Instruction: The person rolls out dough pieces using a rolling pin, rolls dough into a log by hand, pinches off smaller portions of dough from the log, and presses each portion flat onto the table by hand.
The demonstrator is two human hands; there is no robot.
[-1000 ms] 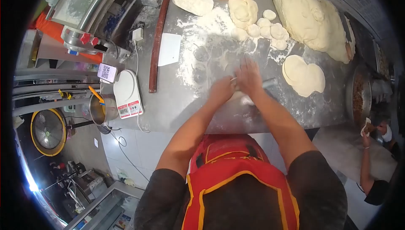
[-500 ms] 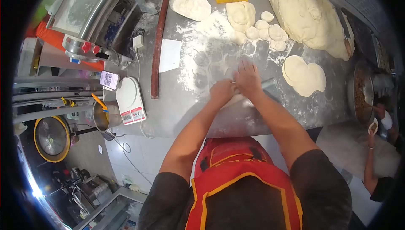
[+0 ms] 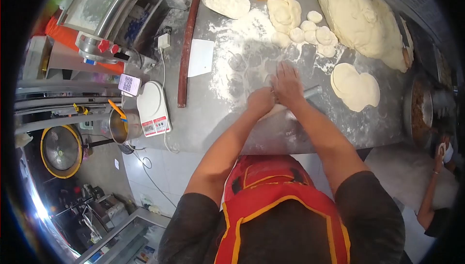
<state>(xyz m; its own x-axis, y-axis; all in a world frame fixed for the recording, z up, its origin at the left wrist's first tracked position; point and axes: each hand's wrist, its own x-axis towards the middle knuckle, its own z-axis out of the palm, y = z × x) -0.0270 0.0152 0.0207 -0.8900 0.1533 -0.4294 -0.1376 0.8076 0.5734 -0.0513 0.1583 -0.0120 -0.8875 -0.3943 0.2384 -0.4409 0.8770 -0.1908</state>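
My left hand point(image 3: 261, 102) is closed, fingers curled at the edge of a pale piece of dough point(image 3: 276, 112) that both hands mostly hide. Beside it, my right hand point(image 3: 289, 85) lies with fingers stretched forward, its palm over a short grey rolling pin point(image 3: 314, 91). One end of the pin sticks out to the right. Flat, overlapping dough rounds point(image 3: 356, 88) rest on the worktop to the right. Ahead of my hands are several small dough discs point(image 3: 310, 35) and a larger lump of dough point(image 3: 284, 14).
A large dough mass point(image 3: 363, 24) fills the back right; a knife lies at its edge. Left are a long wooden rod point(image 3: 189, 51), a white scraper point(image 3: 200, 57) and a scale point(image 3: 152, 106). Loose flour point(image 3: 242, 36) covers the middle. A co-worker's hand point(image 3: 440, 157) is by a filling bowl point(image 3: 417, 111).
The view has shifted slightly, so the table items sit a little further right. My hands stay together over the dough and pin. The co-worker's hands have moved slightly.
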